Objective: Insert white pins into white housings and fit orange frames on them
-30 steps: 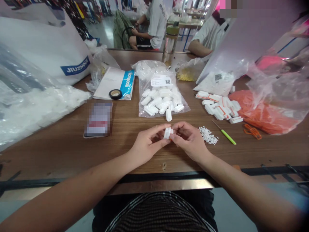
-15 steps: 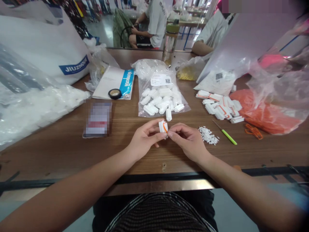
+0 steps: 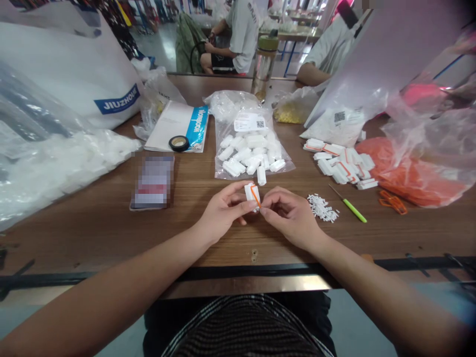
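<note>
Between the thumb and fingers of my left hand [image 3: 223, 210] is a small white plastic block [image 3: 252, 191]. An orange strip [image 3: 255, 193] runs slantwise over its face. My right hand [image 3: 288, 213] pinches the strip's lower end with thumb and forefinger, close to my left thumb. Just beyond the block, another white piece [image 3: 262, 175] lies at the mouth of a clear bag [image 3: 241, 106] full of similar pieces. Right of my right hand is a heap of tiny white parts [image 3: 323, 208], with a green-handled pick [image 3: 354, 210] beside it.
White blocks with orange strips [image 3: 344, 166] are piled at right, near loose orange strips [image 3: 393, 202] and a bag of orange parts [image 3: 416, 171]. At left are a phone [image 3: 152, 183], a notebook [image 3: 159, 129] and black tape [image 3: 179, 144]. A bottle [image 3: 264, 67] stands behind.
The right fingertips have drawn slightly away from the block, and more of the orange strip shows across it. The whole view has shifted slightly.
</note>
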`<state>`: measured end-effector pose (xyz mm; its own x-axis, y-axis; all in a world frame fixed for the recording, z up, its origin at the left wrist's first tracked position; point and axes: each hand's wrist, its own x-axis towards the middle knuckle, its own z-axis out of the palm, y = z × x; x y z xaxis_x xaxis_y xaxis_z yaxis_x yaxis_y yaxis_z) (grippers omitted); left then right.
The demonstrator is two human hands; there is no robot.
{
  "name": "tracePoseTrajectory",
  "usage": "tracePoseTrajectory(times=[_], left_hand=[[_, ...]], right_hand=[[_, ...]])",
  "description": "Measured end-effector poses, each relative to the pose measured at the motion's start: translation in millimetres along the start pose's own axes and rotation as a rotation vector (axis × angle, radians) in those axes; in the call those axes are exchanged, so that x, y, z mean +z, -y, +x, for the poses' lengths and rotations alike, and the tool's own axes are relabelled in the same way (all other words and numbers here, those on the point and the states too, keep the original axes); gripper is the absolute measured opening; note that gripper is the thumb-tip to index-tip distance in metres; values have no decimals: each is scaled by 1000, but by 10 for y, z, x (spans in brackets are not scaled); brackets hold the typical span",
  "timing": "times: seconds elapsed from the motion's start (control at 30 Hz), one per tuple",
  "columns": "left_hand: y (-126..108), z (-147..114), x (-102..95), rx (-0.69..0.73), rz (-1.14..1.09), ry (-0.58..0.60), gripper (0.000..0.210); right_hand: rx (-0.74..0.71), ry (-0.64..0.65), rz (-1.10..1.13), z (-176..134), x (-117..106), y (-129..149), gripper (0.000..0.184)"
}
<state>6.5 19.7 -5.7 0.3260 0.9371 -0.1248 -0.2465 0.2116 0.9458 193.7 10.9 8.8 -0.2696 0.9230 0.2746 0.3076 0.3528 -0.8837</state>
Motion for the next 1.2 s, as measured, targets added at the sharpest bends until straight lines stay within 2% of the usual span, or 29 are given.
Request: tracePoseTrajectory(times=[0.2, 0.43, 0.53, 0.67, 0.77, 0.97, 1.2], left_hand=[[-5, 12, -16, -10, 8, 2, 55], [-2, 8, -30, -30, 44, 53, 53], [-20, 5, -27, -36, 13, 56, 54], [-33, 10, -32, -52, -18, 60, 52], [-13, 16, -42, -63, -53, 71, 53], [49, 22, -47, -96, -129, 141, 56], [71, 20, -51, -82, -133, 162, 55]], right_hand=[[-101, -21, -95, -24, 16, -25, 7], [-323, -43, -220, -59, 14, 13, 11], [-240, -44, -106, -56, -9, 22, 7], [28, -115, 57, -23, -30, -24, 12], [144, -65, 122, 9, -18, -53, 11], [196, -20, 187, 36, -10, -41, 13], [217, -24, 170, 28, -15, -49, 12]])
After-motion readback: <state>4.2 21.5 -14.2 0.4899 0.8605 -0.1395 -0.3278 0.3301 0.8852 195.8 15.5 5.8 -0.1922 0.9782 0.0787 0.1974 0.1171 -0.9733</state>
